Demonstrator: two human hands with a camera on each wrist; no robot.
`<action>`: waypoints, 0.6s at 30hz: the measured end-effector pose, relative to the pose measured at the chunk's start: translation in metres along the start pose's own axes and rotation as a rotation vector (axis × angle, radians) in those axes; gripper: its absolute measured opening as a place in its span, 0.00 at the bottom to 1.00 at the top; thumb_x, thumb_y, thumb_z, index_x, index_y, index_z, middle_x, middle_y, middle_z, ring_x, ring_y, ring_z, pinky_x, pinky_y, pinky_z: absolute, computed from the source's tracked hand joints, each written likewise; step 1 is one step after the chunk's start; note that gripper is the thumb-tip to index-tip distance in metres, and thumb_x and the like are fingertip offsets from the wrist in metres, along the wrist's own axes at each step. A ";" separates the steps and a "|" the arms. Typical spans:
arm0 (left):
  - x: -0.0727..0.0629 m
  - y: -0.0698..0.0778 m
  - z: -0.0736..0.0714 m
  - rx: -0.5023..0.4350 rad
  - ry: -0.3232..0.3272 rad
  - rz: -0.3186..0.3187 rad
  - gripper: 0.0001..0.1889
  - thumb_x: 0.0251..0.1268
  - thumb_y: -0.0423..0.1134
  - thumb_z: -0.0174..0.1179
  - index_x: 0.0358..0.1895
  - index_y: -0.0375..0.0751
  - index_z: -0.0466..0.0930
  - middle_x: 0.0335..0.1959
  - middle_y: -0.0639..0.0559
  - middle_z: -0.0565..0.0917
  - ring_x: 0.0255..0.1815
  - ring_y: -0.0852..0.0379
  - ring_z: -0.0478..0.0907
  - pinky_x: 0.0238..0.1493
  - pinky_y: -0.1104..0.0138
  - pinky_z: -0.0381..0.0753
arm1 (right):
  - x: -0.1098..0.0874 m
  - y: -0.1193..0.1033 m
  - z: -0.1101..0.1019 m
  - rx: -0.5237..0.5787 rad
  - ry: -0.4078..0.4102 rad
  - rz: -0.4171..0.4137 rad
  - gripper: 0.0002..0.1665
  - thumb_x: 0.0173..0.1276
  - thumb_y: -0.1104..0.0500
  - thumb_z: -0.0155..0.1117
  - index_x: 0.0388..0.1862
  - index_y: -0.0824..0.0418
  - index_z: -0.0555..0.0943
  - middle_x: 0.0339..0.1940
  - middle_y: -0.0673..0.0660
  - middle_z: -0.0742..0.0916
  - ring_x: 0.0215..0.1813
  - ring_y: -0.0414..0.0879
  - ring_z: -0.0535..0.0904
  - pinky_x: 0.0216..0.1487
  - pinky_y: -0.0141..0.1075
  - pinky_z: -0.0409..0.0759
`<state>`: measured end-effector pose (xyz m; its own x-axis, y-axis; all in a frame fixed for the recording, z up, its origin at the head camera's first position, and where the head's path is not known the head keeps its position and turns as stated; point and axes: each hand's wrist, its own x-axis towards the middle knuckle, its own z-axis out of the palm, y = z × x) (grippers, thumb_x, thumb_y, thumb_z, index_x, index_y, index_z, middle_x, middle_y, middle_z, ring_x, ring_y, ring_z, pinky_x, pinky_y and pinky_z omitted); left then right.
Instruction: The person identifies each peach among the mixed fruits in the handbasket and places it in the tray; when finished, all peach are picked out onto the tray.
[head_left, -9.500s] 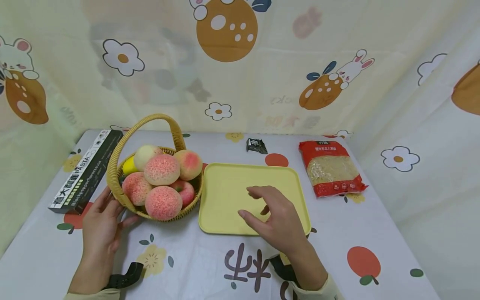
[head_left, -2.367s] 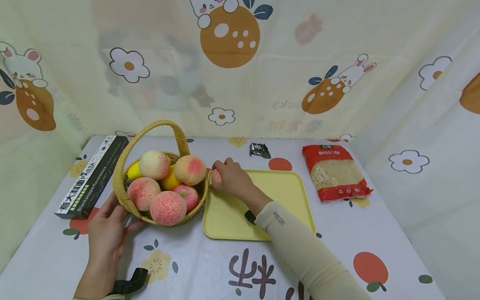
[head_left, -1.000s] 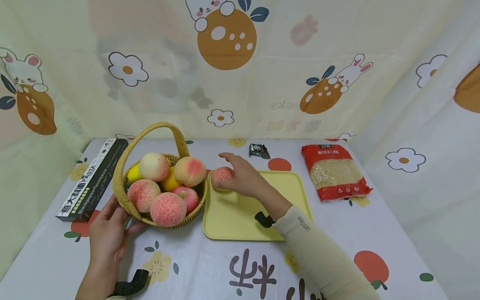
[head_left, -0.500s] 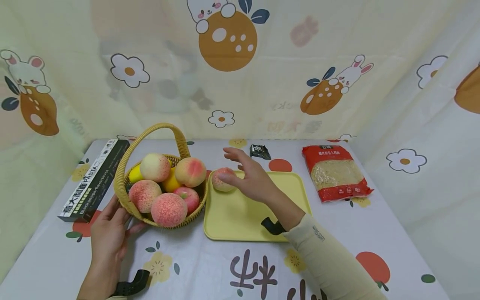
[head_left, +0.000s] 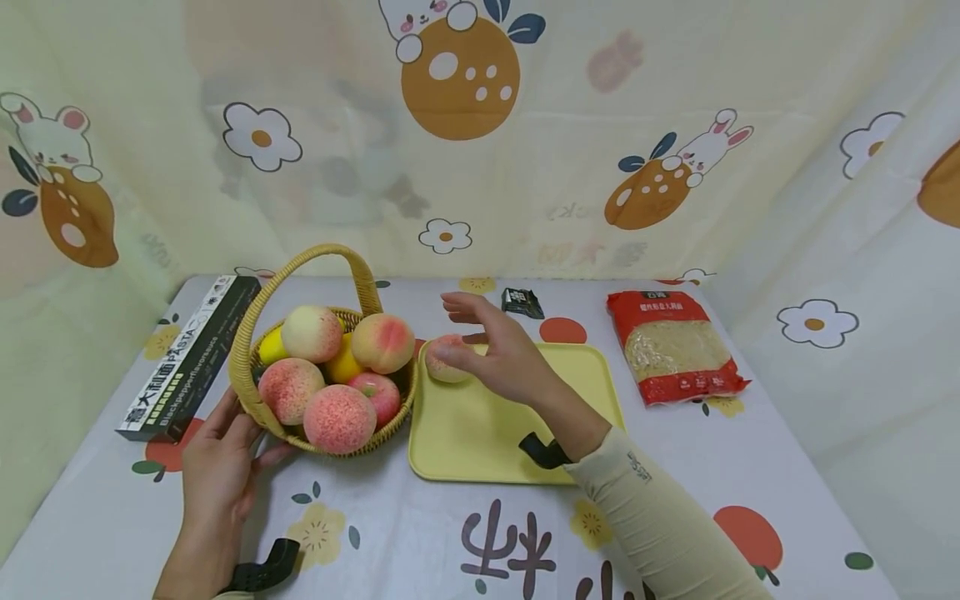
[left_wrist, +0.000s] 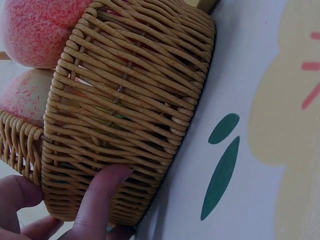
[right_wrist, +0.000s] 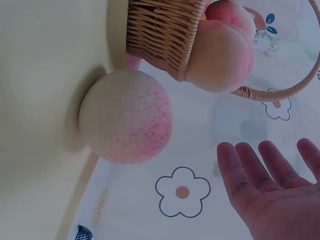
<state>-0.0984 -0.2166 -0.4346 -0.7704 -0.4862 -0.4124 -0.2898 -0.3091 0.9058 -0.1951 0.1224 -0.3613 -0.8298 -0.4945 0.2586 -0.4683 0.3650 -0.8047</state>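
Note:
A yellow wicker basket (head_left: 395, 423) stands at the left, heaped with several peaches (head_left: 340, 419), a red apple (head_left: 381, 400) and yellow fruit (head_left: 343, 363). My left hand (head_left: 217, 462) holds the basket's left side; in the left wrist view its thumb (left_wrist: 102, 192) presses on the woven wall near the handle's base, the other fingers partly hidden. One pale pink-speckled peach (right_wrist: 125, 117) rests on the yellow tray (head_left: 480, 446), in its back left corner. Beside it my right hand (head_left: 513, 358) hovers with fingers extended, apart from the peach in the right wrist view.
A black pasta box (head_left: 191, 358) lies left of the basket. At the back is a small black packet (head_left: 522, 303). A red-and-clear bag of noodles (head_left: 675, 346) lies to the tray's right. A patterned curtain (head_left: 525, 208) rises behind the table.
A peach from the top of the basket's heap is now on the tray. My right hand has let go of it and drawn back up and right. The left hand keeps its place at the basket.

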 end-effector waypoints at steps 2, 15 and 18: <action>0.000 0.000 0.000 -0.005 0.000 -0.002 0.27 0.81 0.41 0.57 0.75 0.75 0.72 0.74 0.55 0.72 0.52 0.63 0.84 0.33 0.63 0.93 | 0.002 -0.001 0.002 -0.004 -0.003 -0.012 0.41 0.72 0.50 0.72 0.80 0.53 0.69 0.76 0.55 0.78 0.76 0.53 0.75 0.70 0.52 0.83; 0.000 0.002 0.000 -0.011 0.002 -0.014 0.27 0.80 0.41 0.59 0.74 0.75 0.73 0.72 0.56 0.74 0.53 0.63 0.83 0.33 0.63 0.93 | 0.019 -0.023 0.020 -0.091 -0.103 -0.049 0.46 0.66 0.46 0.78 0.79 0.51 0.71 0.78 0.51 0.75 0.77 0.48 0.70 0.70 0.54 0.81; 0.001 0.002 0.000 -0.005 0.010 -0.018 0.26 0.80 0.42 0.60 0.74 0.75 0.73 0.72 0.56 0.74 0.53 0.62 0.83 0.33 0.63 0.93 | 0.023 -0.029 0.027 -0.158 -0.136 -0.083 0.45 0.66 0.46 0.79 0.78 0.53 0.72 0.77 0.52 0.75 0.77 0.48 0.69 0.76 0.52 0.76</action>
<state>-0.1000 -0.2174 -0.4336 -0.7592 -0.4888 -0.4297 -0.3006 -0.3223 0.8976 -0.1927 0.0791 -0.3467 -0.7427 -0.6260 0.2379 -0.5843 0.4322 -0.6869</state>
